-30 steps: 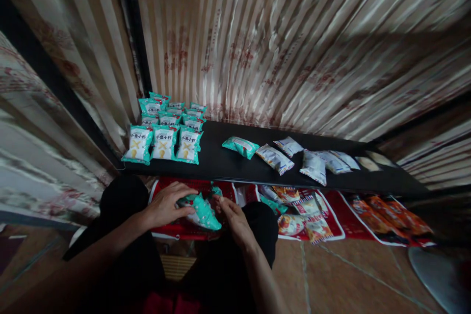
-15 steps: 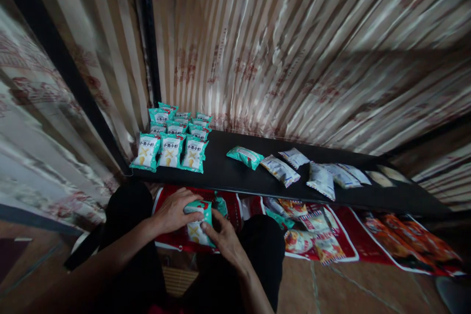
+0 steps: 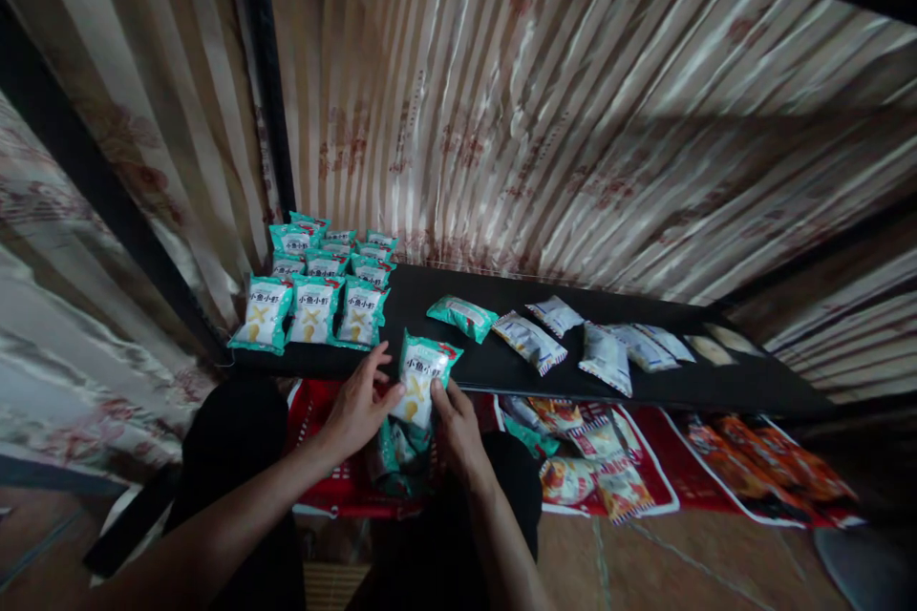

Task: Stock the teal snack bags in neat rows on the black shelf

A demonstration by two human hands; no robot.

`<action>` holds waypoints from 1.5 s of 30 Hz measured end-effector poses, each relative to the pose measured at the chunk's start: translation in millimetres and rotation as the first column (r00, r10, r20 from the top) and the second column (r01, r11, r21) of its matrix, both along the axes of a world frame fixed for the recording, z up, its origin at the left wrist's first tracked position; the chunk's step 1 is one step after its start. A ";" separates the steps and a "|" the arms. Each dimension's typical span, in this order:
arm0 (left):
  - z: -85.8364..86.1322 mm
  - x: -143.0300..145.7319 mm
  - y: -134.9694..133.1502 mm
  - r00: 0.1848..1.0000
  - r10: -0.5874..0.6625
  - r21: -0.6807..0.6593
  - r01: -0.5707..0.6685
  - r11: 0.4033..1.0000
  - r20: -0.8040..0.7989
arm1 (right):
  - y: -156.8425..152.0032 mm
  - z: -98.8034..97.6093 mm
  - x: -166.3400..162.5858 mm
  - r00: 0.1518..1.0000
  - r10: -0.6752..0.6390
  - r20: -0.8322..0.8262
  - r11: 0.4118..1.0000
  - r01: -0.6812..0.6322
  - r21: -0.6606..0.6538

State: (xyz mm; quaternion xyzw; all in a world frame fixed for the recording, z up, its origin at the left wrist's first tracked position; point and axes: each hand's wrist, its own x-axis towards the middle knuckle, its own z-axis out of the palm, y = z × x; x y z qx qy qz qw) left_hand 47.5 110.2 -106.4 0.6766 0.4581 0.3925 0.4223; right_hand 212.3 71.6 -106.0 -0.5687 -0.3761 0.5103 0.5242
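Note:
My right hand grips the right side of a teal and white snack bag, held upright at the front edge of the black shelf. Beside the bag's left side is my left hand, its fingers apart and its thumb tip close to the wrapper; whether it touches I cannot tell. More teal bags lie below in a red basket, partly hidden by my arms. On the shelf's left end, matching bags stand in rows, fronts toward me.
Another teal bag lies flat mid-shelf, with several silvery packets to its right. Below, one red basket holds mixed snack bags and another has orange packets. Dark posts and patterned curtains enclose the shelf.
The snack bag has risen from above the basket to the shelf's front edge in my right hand. My left hand has loosened from it. The view has shifted slightly.

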 end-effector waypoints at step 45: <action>-46.7 90.1 145.7 0.991 0.028 0.074 -0.018 0.997 -0.129 | 230.2 -16.3 52.8 0.938 -0.278 0.209 0.961 0.270 0.069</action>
